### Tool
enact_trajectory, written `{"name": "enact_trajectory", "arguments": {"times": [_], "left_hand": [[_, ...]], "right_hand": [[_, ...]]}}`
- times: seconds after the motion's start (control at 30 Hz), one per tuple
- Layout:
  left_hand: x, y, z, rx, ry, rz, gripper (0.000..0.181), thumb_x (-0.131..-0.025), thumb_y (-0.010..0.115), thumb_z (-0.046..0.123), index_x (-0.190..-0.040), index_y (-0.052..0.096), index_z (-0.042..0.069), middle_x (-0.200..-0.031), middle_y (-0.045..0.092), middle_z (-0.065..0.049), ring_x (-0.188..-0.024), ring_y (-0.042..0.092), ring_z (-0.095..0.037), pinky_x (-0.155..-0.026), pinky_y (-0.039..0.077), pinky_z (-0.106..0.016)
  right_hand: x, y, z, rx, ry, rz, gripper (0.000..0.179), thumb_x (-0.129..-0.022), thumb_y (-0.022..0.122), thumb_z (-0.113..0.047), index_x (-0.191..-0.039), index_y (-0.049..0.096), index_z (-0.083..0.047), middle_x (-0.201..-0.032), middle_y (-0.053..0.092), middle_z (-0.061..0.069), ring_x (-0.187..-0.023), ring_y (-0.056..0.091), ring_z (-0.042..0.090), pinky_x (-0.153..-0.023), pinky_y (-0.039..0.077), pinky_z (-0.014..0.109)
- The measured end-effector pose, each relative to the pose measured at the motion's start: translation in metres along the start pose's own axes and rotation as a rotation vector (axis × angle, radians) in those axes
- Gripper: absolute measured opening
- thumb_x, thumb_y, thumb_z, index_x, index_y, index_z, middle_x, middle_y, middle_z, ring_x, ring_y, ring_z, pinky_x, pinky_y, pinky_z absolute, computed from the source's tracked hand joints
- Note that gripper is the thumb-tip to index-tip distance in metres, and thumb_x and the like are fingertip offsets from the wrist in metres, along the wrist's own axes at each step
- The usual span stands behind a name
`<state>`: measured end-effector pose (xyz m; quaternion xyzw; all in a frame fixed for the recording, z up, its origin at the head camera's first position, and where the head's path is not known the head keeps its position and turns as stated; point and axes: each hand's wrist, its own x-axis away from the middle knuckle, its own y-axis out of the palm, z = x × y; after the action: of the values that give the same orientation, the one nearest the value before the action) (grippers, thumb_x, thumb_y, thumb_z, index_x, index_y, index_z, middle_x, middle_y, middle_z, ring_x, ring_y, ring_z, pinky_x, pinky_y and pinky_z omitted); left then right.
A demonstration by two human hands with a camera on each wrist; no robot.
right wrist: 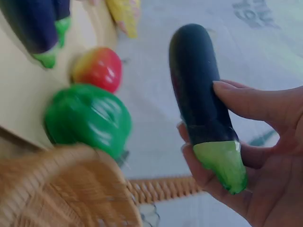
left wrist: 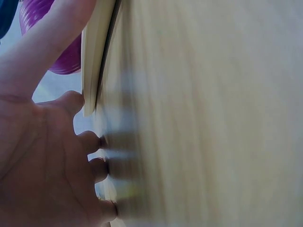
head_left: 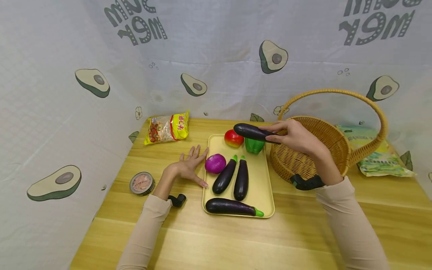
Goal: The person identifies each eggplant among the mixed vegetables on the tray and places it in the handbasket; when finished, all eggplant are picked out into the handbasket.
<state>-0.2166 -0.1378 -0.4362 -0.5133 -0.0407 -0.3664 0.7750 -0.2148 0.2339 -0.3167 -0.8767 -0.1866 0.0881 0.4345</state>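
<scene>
Between thumb and fingers my right hand (head_left: 298,137) holds a dark purple eggplant (right wrist: 196,85), raised above the far right corner of the yellow tray (head_left: 261,176), beside the basket's rim. Its green stem end shows in the right wrist view. My left hand (head_left: 189,167) has its fingers spread at the tray's left edge, thumb beside the rim. On the tray lie a purple onion (head_left: 215,164), a red fruit (head_left: 233,138), a green bell pepper (head_left: 254,146) partly hidden by the held eggplant, and three more eggplants (head_left: 241,179).
A wicker basket (head_left: 281,161) with a tall arched handle stands right of the tray. Behind it lies a green and yellow bag (head_left: 381,157). A yellow food packet (head_left: 167,127) is at the back left, and a round tin (head_left: 142,183) sits left of my left hand.
</scene>
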Motion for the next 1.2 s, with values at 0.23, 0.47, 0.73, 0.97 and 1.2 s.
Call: {"name": "enact_trajectory", "arguments": {"times": [0.23, 0.47, 0.73, 0.97, 1.2], "left_hand": [[0.001, -0.001, 0.000, -0.002, -0.003, 0.002, 0.135, -0.079, 0.088, 0.051, -0.167, -0.011, 0.022, -0.170, -0.026, -0.019, -0.158, -0.026, -0.037, -0.124, -0.013, -0.069], [0.001, -0.002, 0.000, -0.010, -0.001, 0.003, 0.135, -0.079, 0.087, 0.051, -0.167, -0.011, 0.022, -0.171, -0.025, -0.019, -0.159, -0.026, -0.037, -0.124, -0.012, -0.069], [0.000, 0.000, -0.001, -0.003, -0.003, 0.001, 0.134, -0.080, 0.087, 0.051, -0.167, -0.011, 0.022, -0.171, -0.025, -0.018, -0.159, -0.026, -0.037, -0.124, -0.012, -0.070], [0.000, 0.000, -0.002, 0.002, -0.001, 0.003, 0.134, -0.080, 0.087, 0.051, -0.167, -0.011, 0.022, -0.171, -0.025, -0.018, -0.158, -0.026, -0.036, -0.124, -0.013, -0.069], [0.000, 0.001, -0.001, 0.004, 0.003, 0.003, 0.134, -0.079, 0.087, 0.052, -0.167, -0.011, 0.022, -0.171, -0.025, -0.019, -0.159, -0.025, -0.037, -0.124, -0.013, -0.069]], "right_hand": [[0.014, -0.023, 0.018, 0.026, 0.029, -0.012, 0.039, -0.100, 0.070, -0.017, -0.138, 0.068, -0.014, -0.124, 0.071, 0.021, -0.063, 0.043, 0.013, -0.054, 0.035, 0.027], [0.026, -0.042, 0.041, 0.072, 0.067, -0.030, 0.041, -0.100, 0.070, -0.018, -0.140, 0.066, -0.010, -0.132, 0.068, 0.027, -0.061, 0.038, 0.011, -0.054, 0.033, 0.029], [0.036, -0.059, 0.060, 0.029, 0.178, -0.052, 0.041, -0.101, 0.066, -0.011, -0.141, 0.062, 0.000, -0.135, 0.062, 0.035, -0.052, 0.028, 0.006, -0.047, 0.033, 0.028], [0.041, -0.068, 0.073, 0.072, 0.236, -0.069, 0.044, -0.102, 0.065, -0.010, -0.142, 0.058, 0.004, -0.144, 0.051, 0.039, -0.095, 0.062, 0.019, -0.059, 0.038, 0.027], [0.039, -0.074, 0.086, 0.025, 0.362, -0.071, 0.050, -0.104, 0.061, -0.011, -0.148, 0.047, 0.008, -0.153, 0.036, 0.043, -0.135, 0.041, 0.060, -0.090, 0.053, 0.050]]}}
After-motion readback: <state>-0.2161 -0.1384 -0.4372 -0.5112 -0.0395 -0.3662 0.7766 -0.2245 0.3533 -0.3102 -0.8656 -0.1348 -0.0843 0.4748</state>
